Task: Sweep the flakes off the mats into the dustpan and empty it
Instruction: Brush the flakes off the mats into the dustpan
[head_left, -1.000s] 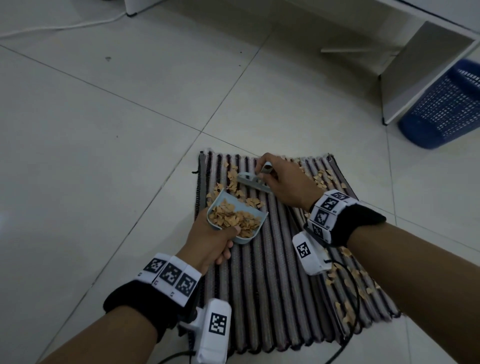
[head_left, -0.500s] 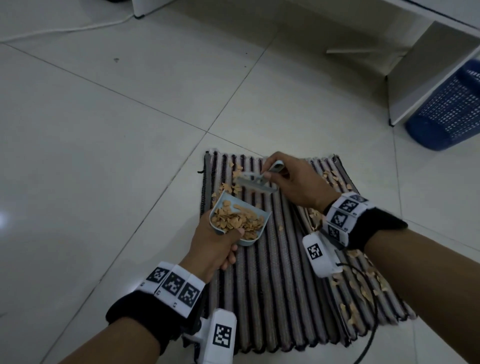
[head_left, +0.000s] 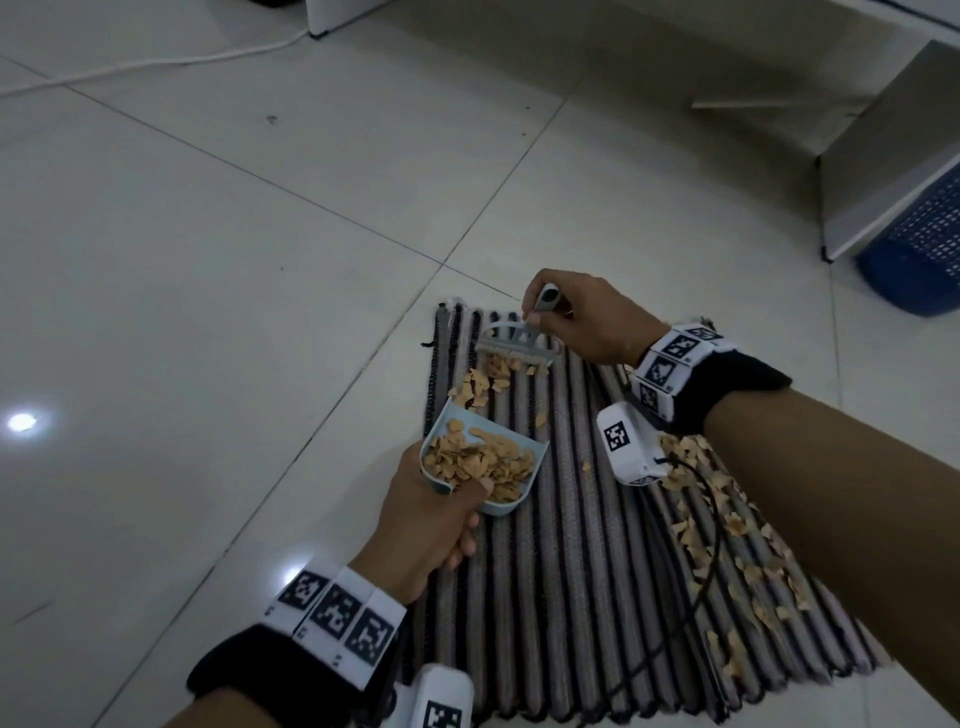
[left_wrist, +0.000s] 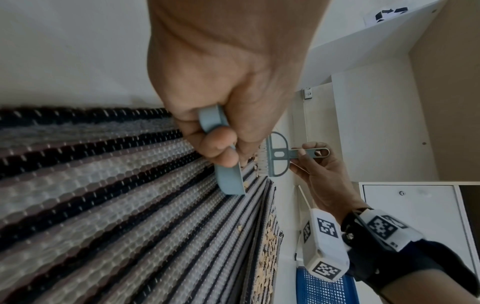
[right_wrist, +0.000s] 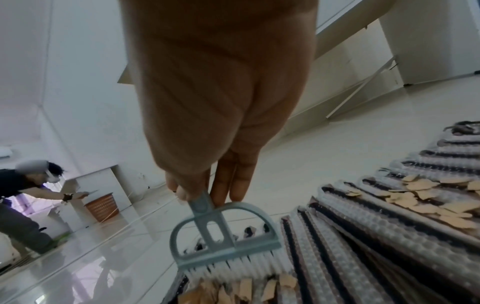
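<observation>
A striped mat (head_left: 582, 561) lies on the tiled floor. My left hand (head_left: 431, 514) grips the handle of a small pale-blue dustpan (head_left: 483, 457), which rests on the mat's left part and is filled with tan flakes (head_left: 483, 462). My right hand (head_left: 582, 317) pinches the handle of a grey-blue hand brush (head_left: 514, 348) near the mat's far edge, bristles down behind a loose cluster of flakes (head_left: 483, 384). More flakes (head_left: 727, 551) are scattered along the mat's right side. In the wrist views the dustpan (left_wrist: 228, 179) and the brush (right_wrist: 223, 244) show clearly, gripped.
A blue mesh basket (head_left: 919, 249) stands at the far right beside a white cabinet (head_left: 883, 156). A white cable (head_left: 156, 62) runs across the floor at the far left. Another person (right_wrist: 23, 203) is bent over in the background of the right wrist view.
The brush has been drawn back from the dustpan's mouth to the mat's far edge. The dustpan stays in place with its load.
</observation>
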